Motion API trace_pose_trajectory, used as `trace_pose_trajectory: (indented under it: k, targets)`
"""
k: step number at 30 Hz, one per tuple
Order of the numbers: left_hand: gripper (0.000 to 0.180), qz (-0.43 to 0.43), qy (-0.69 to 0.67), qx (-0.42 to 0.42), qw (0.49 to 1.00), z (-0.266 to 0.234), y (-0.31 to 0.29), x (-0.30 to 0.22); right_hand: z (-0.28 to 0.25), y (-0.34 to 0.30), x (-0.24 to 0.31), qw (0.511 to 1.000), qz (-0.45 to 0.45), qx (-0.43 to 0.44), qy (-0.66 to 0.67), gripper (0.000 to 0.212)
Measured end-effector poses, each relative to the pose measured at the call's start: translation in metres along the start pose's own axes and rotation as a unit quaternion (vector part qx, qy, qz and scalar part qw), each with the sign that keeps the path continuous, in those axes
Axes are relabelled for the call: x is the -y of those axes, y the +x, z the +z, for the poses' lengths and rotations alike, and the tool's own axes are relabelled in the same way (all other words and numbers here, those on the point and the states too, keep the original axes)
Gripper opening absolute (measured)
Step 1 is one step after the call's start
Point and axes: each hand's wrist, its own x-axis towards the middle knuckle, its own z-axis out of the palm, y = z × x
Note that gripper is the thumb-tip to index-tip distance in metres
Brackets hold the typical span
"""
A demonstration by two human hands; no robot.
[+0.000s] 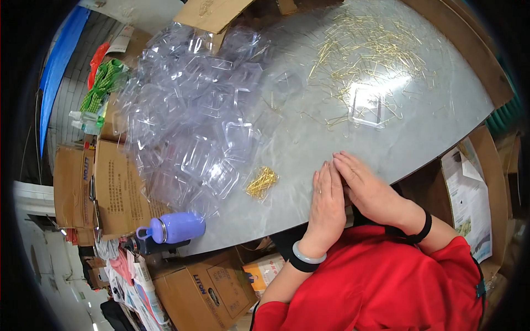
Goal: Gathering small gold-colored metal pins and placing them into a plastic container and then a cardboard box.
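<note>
My left hand and my right hand meet at the table's near edge, fingers stretched out and fingertips together. The palms face each other; whether anything lies between them is hidden. To the left of my hands sits a small heap of gold wire hooks, bundled close together. Farther off, many loose gold wire hooks are scattered over the table. A clear plastic shell lies at the near side of these hooks. A large pile of clear plastic shells covers the left part of the table.
A purple bottle lies on its side at the table's left corner. Cardboard boxes stand along the left, and another box is below the edge. At right is an open carton with printed sheets. The grey table has a curved edge.
</note>
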Motion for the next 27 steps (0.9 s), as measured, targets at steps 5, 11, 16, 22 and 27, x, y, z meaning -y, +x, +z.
trace_pose_trajectory:
  k: [5, 11, 16, 22, 27]
  targets:
    - [0.069, -0.001, -0.036, 0.016, 0.999, -0.002, -0.003, 0.006, -0.011, 0.001, -0.009, 0.996, -0.018, 0.048, -0.074, 0.060]
    - [0.080, -0.034, -0.149, 0.023, 0.988, -0.014, 0.000, 0.001, -0.011, -0.006, 0.005, 0.999, 0.030, 0.000, -0.018, 0.060]
    - [0.088, -0.027, -0.084, 0.016, 0.996, -0.004, 0.000, 0.002, 0.008, 0.003, 0.017, 0.999, 0.032, 0.008, -0.018, 0.063]
    - [0.082, -0.058, -0.238, -0.017, 0.969, -0.024, -0.008, 0.013, -0.004, 0.002, 0.006, 0.993, 0.002, 0.067, -0.100, 0.051]
    - [0.060, -0.069, 0.014, -0.023, 0.997, -0.040, -0.027, 0.010, -0.002, 0.000, 0.003, 0.992, -0.007, 0.042, -0.115, 0.049]
